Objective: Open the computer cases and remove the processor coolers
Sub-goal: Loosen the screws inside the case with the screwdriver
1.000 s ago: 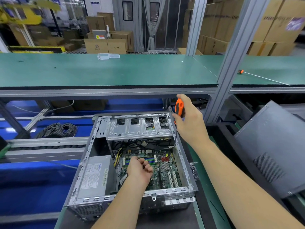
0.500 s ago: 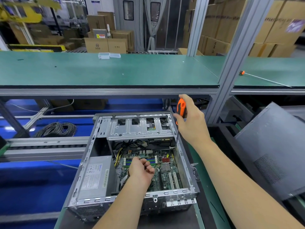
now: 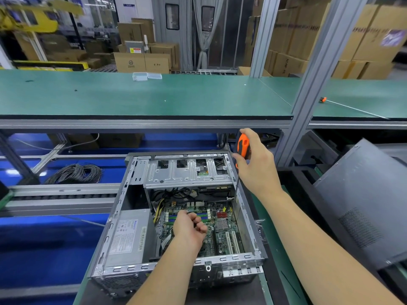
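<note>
Hands: the left hand (image 3: pixel 190 228), fingers curled into a loose fist, is down inside the open computer case (image 3: pixel 176 221) over the motherboard (image 3: pixel 218 225), and whether it holds anything cannot be told; the right hand (image 3: pixel 256 164) grips the orange handle of a screwdriver (image 3: pixel 241 148) above the case's far right corner, its thin shaft running down along the right wall. Case: lid off, lying at the near edge of the lower workbench, with power supply (image 3: pixel 128 236) at its left and drive cage (image 3: pixel 187 170) across its far end. Adjacent: a grey side panel (image 3: pixel 365 201) leaning to the right, a cable coil (image 3: pixel 76 172) to the left, and a second long screwdriver (image 3: pixel 352 107) on the green upper shelf (image 3: pixel 132 97).
</note>
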{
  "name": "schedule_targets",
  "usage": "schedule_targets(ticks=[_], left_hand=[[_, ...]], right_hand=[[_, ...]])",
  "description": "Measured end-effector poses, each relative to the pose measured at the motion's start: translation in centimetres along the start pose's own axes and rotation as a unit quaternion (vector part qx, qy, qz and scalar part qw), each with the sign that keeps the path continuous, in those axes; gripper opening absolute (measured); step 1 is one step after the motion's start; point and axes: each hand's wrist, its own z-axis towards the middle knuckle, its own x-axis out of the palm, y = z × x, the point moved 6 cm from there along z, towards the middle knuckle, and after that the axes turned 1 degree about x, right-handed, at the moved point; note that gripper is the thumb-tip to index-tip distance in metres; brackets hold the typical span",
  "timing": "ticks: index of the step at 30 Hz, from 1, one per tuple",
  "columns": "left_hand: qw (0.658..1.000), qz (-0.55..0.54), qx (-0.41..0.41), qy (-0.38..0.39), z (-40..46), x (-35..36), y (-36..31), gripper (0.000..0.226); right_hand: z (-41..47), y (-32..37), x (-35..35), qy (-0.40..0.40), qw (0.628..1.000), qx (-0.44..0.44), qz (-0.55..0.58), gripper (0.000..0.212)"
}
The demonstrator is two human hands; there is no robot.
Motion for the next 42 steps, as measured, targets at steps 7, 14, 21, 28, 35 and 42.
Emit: schedule_targets(ticks=[7, 14, 21, 28, 35, 42], left_hand=[[1.000, 0.001, 0.000, 0.000, 0.00, 0.07, 0.01, 0.038], [1.000, -0.002, -0.001, -0.001, 0.07, 0.03, 0.03, 0.040], [1.000, -0.002, -0.005, 0.000, -0.01, 0.14, 0.03, 0.040], [1.000, -0.002, -0.004, -0.004, -0.13, 0.14, 0.04, 0.041], [1.000, -0.004, -0.006, -0.008, -0.20, 0.17, 0.03, 0.041], [1.000, -0.005, -0.005, -0.007, -0.33, 0.11, 0.00, 0.040]], right_hand=[[0.09, -0.11, -0.14, -0.005, 1.000, 0.000, -0.002, 0.063], [0.15, 0.04, -0.05, -0.004, 1.000, -0.008, -0.007, 0.062], [0.05, 0.10, -0.07, -0.006, 1.000, -0.008, -0.007, 0.062], [0.11, 0.11, -0.03, -0.009, 1.000, -0.015, -0.006, 0.062], [0.20, 0.13, 0.00, -0.009, 1.000, -0.016, -0.007, 0.062], [0.17, 0.50, 0.12, 0.011, 1.000, -0.017, 0.001, 0.059]])
